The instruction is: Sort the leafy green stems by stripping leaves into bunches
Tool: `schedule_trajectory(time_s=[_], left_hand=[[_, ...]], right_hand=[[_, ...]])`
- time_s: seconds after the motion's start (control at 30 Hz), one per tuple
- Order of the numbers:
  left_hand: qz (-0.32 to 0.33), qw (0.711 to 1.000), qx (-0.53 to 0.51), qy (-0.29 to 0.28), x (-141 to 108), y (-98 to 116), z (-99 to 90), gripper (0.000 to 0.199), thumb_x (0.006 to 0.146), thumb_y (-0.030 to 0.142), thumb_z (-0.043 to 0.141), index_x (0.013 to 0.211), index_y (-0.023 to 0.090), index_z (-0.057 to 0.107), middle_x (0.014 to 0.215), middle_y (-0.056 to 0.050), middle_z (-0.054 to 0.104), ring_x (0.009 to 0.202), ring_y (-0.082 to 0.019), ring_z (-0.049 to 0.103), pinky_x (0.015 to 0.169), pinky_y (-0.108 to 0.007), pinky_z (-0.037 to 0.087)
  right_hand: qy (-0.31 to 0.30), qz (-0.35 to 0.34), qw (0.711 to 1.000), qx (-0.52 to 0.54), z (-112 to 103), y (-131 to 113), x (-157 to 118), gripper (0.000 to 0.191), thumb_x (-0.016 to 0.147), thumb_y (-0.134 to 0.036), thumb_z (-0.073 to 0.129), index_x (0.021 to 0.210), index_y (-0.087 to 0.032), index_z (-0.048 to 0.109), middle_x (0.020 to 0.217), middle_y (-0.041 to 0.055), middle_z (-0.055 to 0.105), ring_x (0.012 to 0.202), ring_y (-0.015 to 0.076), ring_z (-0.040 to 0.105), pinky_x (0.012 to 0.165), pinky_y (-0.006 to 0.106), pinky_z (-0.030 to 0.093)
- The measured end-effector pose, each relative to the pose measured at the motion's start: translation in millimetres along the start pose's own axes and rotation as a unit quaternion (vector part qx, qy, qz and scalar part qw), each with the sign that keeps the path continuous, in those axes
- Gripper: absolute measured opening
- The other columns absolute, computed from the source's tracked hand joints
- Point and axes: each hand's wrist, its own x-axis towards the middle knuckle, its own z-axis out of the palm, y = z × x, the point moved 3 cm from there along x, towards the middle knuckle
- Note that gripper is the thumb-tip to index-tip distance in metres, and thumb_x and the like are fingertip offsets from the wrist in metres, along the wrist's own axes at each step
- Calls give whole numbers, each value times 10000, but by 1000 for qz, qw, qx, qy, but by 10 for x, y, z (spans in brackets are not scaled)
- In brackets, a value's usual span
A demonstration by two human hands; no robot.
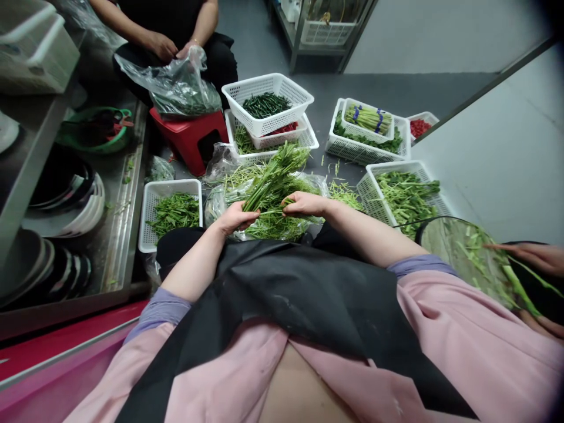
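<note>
My left hand [237, 220] is closed around the stem ends of a bunch of leafy green stalks [269, 179], which slants up and away to the right. To its right, my right hand [305, 205] pinches a small bit of green stem [288, 202]. Below both hands a heap of loose greens [275, 224] lies on a clear plastic bag [215, 205] in front of my knees. The small piece in my right fingers is mostly hidden, and so are the lower ends inside my left fist.
White baskets hold cut greens [175, 212], green chillies [267, 106] and long green stalks [408, 194]. Across from me a person handles a plastic bag [187, 88] on a red stool [194, 138]. At right another person's hands work over a chopping board [467, 252]. Metal shelving [121, 235] borders my left.
</note>
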Motion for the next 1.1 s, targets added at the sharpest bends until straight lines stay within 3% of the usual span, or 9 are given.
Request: schedule_trajectory(time_s=[0.23, 0.37, 0.47, 0.53, 0.6, 0.67, 0.77, 0.9, 1.1], left_hand=[[3, 1000, -9, 25, 44, 2, -13, 411, 612, 412, 818, 768, 150, 542, 467, 56, 475, 337, -43, 357, 330, -187, 226], [-4, 1000, -4, 29, 53, -13, 0, 405, 604, 404, 819, 744, 150, 536, 464, 58, 469, 332, -35, 342, 325, -182, 215], [-20, 1000, -5, 22, 60, -41, 12, 412, 592, 402, 826, 732, 152, 530, 456, 61, 459, 328, -33, 334, 323, -183, 209], [-27, 999, -4, 17, 73, -57, 17, 414, 592, 402, 828, 713, 157, 516, 456, 60, 458, 329, -35, 336, 325, -185, 207], [-25, 1000, -4, 14, 88, -68, 18, 413, 600, 406, 825, 709, 159, 513, 456, 60, 454, 331, -37, 340, 329, -187, 208], [-20, 1000, -10, 11, 100, -77, 15, 411, 605, 412, 824, 733, 157, 528, 458, 64, 451, 332, -37, 340, 334, -189, 208], [-9, 1000, -13, 10, 101, -97, 8, 419, 605, 420, 825, 761, 152, 543, 465, 66, 453, 333, -36, 341, 342, -192, 211], [-6, 1000, 21, 10, 90, -139, 5, 391, 624, 410, 810, 746, 146, 548, 460, 61, 456, 331, -38, 344, 344, -197, 211], [7, 999, 31, 27, 128, -158, 29, 342, 651, 369, 783, 751, 150, 540, 454, 59, 456, 338, -44, 343, 349, -199, 211]], right_hand=[[231, -27, 971, 63, -72, 302, 65, 113, 657, -275, 583, 664, -163, 572, 507, -43, 487, 476, 77, 392, 474, 223, 304], [432, -4, 894, 119, -341, 491, -87, 108, 760, -298, 485, 717, -200, 502, 554, -39, 437, 498, 108, 394, 490, 247, 350], [555, -93, 826, -27, -463, 301, -294, 171, 860, -307, 407, 853, -200, 540, 697, 34, 548, 665, 173, 515, 612, 300, 432], [487, -197, 825, -208, -336, 39, -296, 179, 880, -288, 432, 910, -191, 579, 852, 96, 625, 858, 219, 562, 750, 335, 448], [325, -252, 835, -366, -70, -161, -175, 163, 871, -220, 456, 898, -172, 610, 916, 133, 657, 946, 244, 562, 832, 352, 424], [185, -233, 842, -450, 182, -236, -14, 170, 857, -159, 458, 875, -150, 627, 882, 141, 674, 900, 239, 575, 818, 341, 410], [79, -149, 890, -423, 362, -187, 167, 176, 873, -197, 480, 910, -147, 644, 830, 92, 684, 757, 185, 582, 717, 282, 395], [30, -63, 948, -312, 365, -55, 212, 186, 869, -255, 492, 814, -162, 643, 704, 10, 637, 613, 117, 506, 621, 228, 346], [124, -115, 938, -304, 505, 15, 252, 109, 788, -217, 516, 754, -170, 608, 682, 7, 591, 640, 127, 462, 632, 238, 316]])
